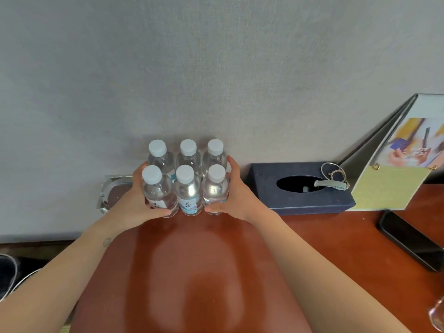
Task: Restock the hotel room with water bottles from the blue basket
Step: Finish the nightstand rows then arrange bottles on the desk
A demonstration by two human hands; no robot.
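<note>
A navy tissue box (264,188) lies on the brown desk (324,239) against the wall (168,68), a grey clip (331,184) across its slot. A card stand (389,188) touches it; a phone (408,239) lies nearby.

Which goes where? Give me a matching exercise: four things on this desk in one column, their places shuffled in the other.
1. water bottles
2. tissue box
3. phone
4. glass tray

A. lying flat at the far right
B. gripped between left hand and right hand
C. left of the bottles, by the wall
D. right of the bottles, dark blue

Pairs: 1-B, 2-D, 3-A, 4-C
</note>
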